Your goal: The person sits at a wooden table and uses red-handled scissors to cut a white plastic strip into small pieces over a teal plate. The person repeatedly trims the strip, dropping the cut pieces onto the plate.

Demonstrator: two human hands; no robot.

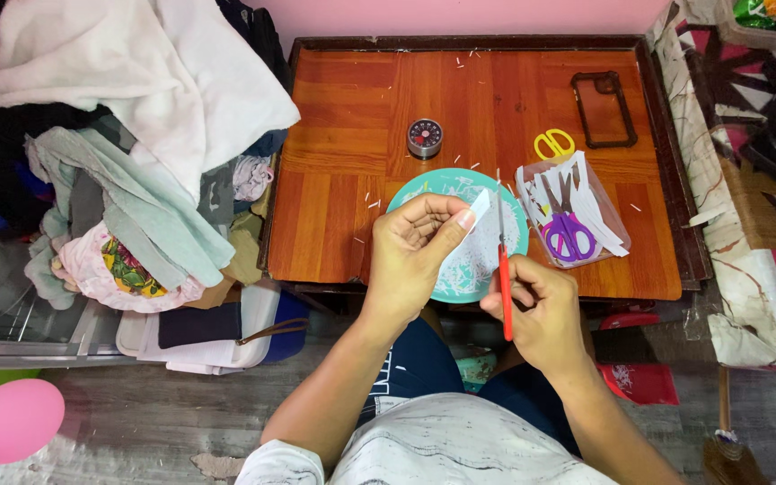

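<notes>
The left hand (410,256) pinches a white paper strip (476,216) between thumb and fingers, over the teal plate (424,189) at the table (343,135) edge. The right hand (541,310) is closed around red scissors (504,278), blades up beside the strip. Purple scissors (568,235) lie in a tray (617,211) nearby.
</notes>
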